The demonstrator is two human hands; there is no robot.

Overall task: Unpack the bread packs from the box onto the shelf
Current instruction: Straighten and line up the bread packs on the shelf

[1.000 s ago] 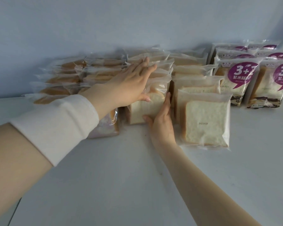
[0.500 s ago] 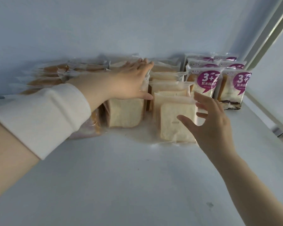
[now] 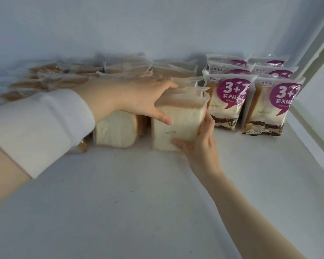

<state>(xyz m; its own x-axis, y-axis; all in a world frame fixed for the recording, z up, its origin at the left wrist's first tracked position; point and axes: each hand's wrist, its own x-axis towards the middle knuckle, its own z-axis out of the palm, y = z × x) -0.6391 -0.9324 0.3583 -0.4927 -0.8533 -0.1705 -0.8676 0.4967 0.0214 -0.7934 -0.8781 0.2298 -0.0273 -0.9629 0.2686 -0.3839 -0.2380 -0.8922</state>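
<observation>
Shelving step: the right hand [image 3: 200,144] has its grip curled round the lower right edge of the front bread pack [image 3: 176,124], which stands upright on the shelf [image 3: 157,202]. The left hand [image 3: 138,101] lies flat, fingers straight, across the row [image 3: 178,71] behind. The next move likely calls for pushing the pack snug and letting go.

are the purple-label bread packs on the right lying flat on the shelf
No, the white plastic bread packs with purple labels stand upright in rows on the white shelf.

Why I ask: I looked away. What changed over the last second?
The right-hand grip left the gap between rows, lifted, and now holds the front white bread pack, which stands upright against its row instead of lying forward. The left-hand grip still rests across the pack tops; the purple-label packs stayed put.
</observation>
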